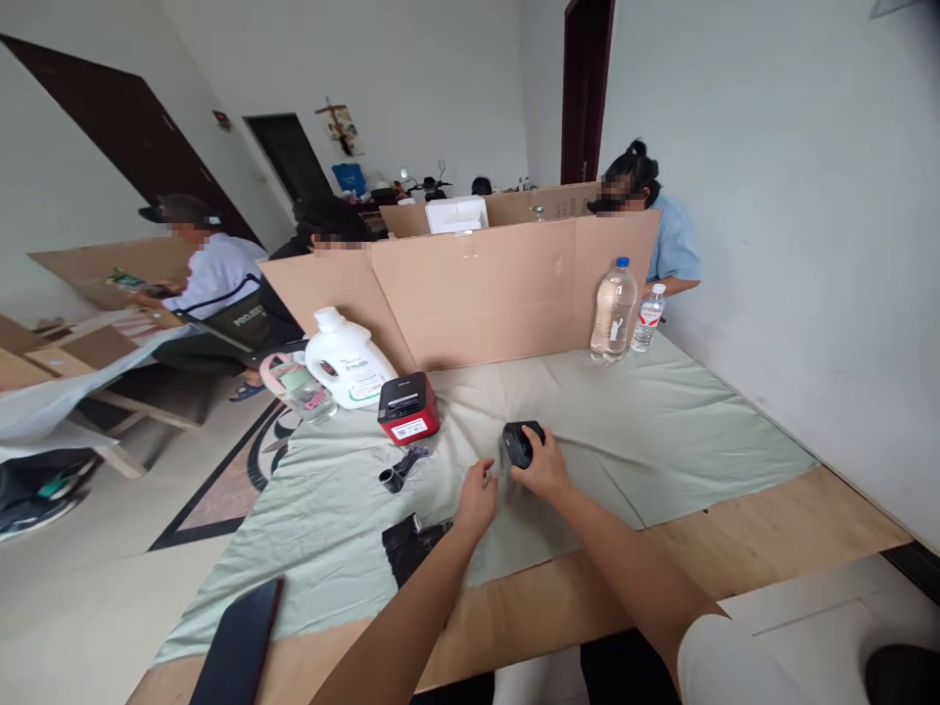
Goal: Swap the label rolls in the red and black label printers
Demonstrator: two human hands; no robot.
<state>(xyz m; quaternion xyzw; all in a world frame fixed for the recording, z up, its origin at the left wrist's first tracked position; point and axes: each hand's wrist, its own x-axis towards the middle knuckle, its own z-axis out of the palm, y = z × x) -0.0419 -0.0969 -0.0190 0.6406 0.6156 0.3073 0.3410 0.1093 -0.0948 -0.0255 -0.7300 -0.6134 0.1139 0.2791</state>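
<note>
Grip seems the step in hand: the right hand (544, 467), partly closed, holds the right side of a black object (517, 449), which is right of the red box (408, 411) and slightly nearer the wearer. The left hand (477, 499), loosely curled with a gap at the fingertips and apparently holding nothing, is also right of the box and nearer the wearer; two-handed handling would likely call for reaching the object's free left side.

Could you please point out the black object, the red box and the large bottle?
Black object (518, 446), head view: its visible side.
Red box (408, 404), head view: black top.
Large bottle (614, 311), head view: middle body.
</note>
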